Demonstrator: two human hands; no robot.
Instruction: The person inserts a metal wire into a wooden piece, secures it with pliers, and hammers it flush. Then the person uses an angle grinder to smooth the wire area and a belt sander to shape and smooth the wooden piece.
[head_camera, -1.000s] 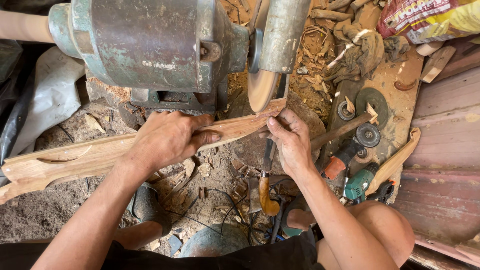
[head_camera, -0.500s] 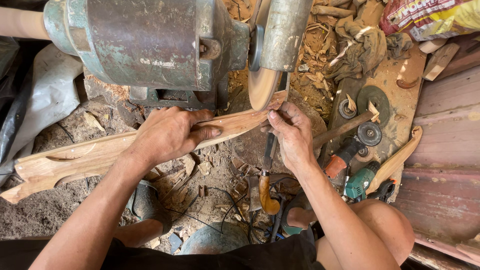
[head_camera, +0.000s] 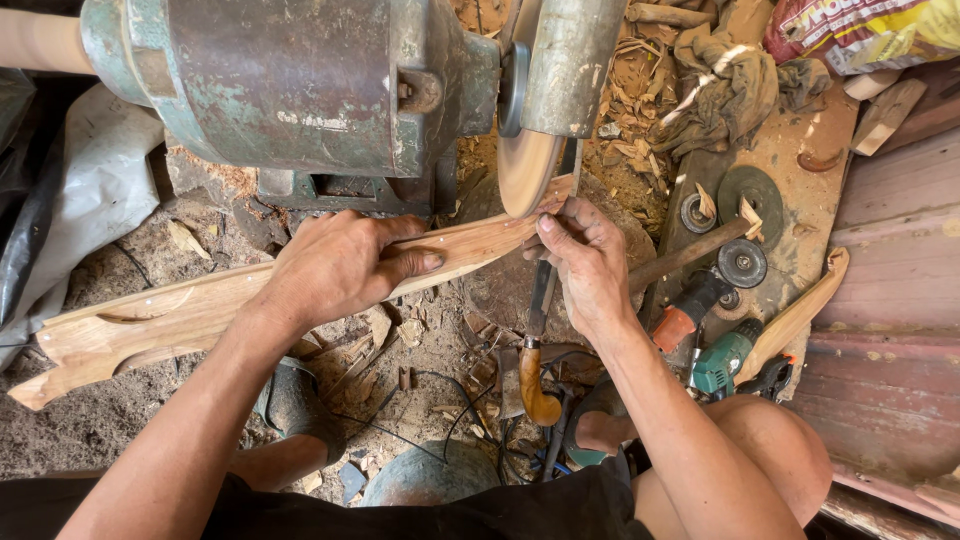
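I hold a long, curved, carved piece of pale wood (head_camera: 190, 315) that runs from the lower left up to the middle. My left hand (head_camera: 345, 265) grips it around its middle, fingers wrapped over the top. My right hand (head_camera: 585, 260) pinches its narrow right end, which touches the lower edge of a tan sanding disc (head_camera: 527, 170). The disc sits on a worn green motor (head_camera: 290, 85) under a metal guard (head_camera: 570, 60).
A knife with a wooden handle (head_camera: 535, 370) lies below the disc. To the right are a hammer (head_camera: 690, 255), grinding discs (head_camera: 750, 195), a green power tool (head_camera: 725, 360), rags (head_camera: 715, 90) and wood chips. A printed sack (head_camera: 870, 30) lies at top right. My knee (head_camera: 770, 450) is at lower right.
The wood's right end has risen slightly and moved closer against the disc's edge. Both hands have kept their grip.
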